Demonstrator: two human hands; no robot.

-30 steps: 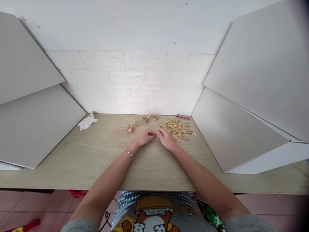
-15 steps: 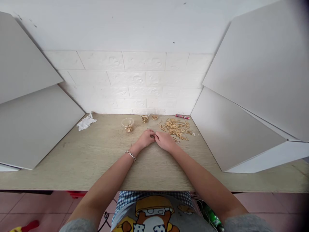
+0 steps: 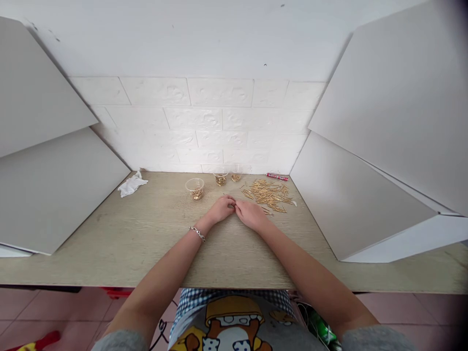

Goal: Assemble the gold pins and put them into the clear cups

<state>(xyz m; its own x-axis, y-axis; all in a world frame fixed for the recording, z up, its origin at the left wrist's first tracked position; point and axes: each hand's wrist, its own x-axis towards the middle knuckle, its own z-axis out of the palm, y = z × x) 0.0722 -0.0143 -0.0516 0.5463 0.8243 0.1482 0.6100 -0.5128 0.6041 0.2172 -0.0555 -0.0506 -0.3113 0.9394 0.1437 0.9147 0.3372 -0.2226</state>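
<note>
Standing left of one golden pin pile (image 3: 268,193), three cups (image 3: 194,189) — front-left of it, left hand (image 3: 221,208), right hand (image 3: 250,213), fingertips meeting, grip too hidden to tell.

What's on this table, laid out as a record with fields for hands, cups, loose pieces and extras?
Left hand: fingers curled, close against the right hand; silver bracelet on wrist
Held item: too small or hidden to tell
Cups: three, clear, gold pieces inside; nearer cup at left, two by the wall
Loose pieces: thin gold sticks, spread out at right
Extras: red tube; crumpled white tissue
</note>
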